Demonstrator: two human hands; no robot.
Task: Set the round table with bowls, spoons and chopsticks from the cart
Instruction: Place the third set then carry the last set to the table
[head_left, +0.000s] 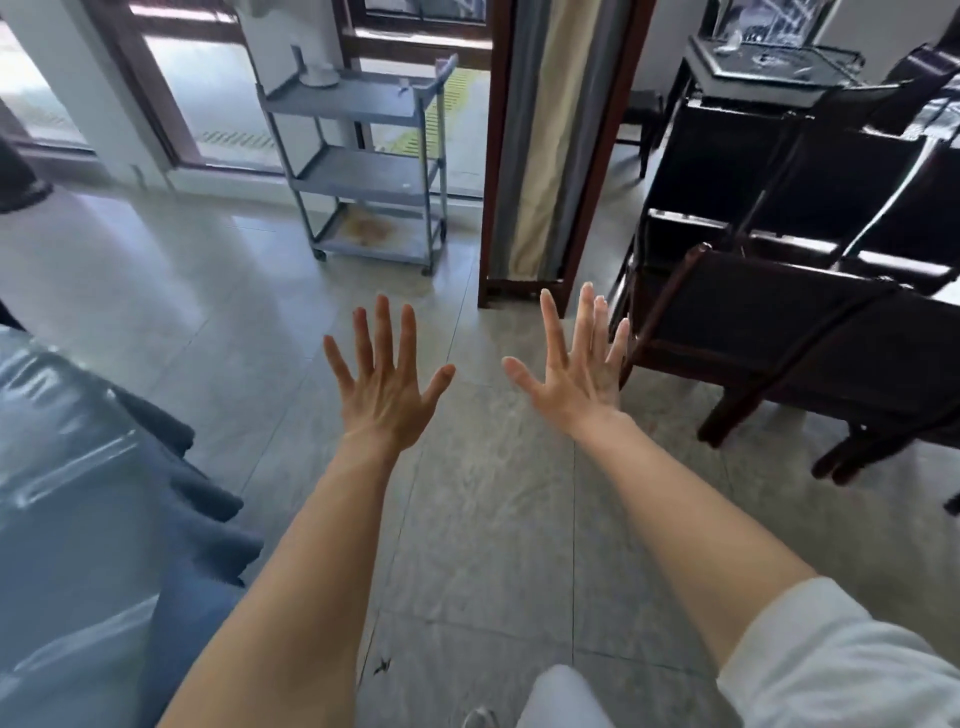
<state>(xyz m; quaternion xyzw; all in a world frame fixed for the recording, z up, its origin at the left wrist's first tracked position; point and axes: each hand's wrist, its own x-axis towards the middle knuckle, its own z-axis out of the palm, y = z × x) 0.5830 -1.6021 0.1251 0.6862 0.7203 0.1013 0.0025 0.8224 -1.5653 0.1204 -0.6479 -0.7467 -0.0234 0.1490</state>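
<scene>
The left hand (382, 387) and right hand (571, 374) are spread flat with fingers splayed, holding nothing, well short of the grey-blue three-shelf wheeled cart (363, 171). White round crockery (319, 75) sits on its top shelf. The cloth-draped, glossy plastic-covered round bench (78, 493) lies left of the cart.

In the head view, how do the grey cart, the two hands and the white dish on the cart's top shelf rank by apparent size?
1. grey cart
2. left hand and right hand, about alike
3. white dish
The hands are nearest the camera, so they look large.
</scene>
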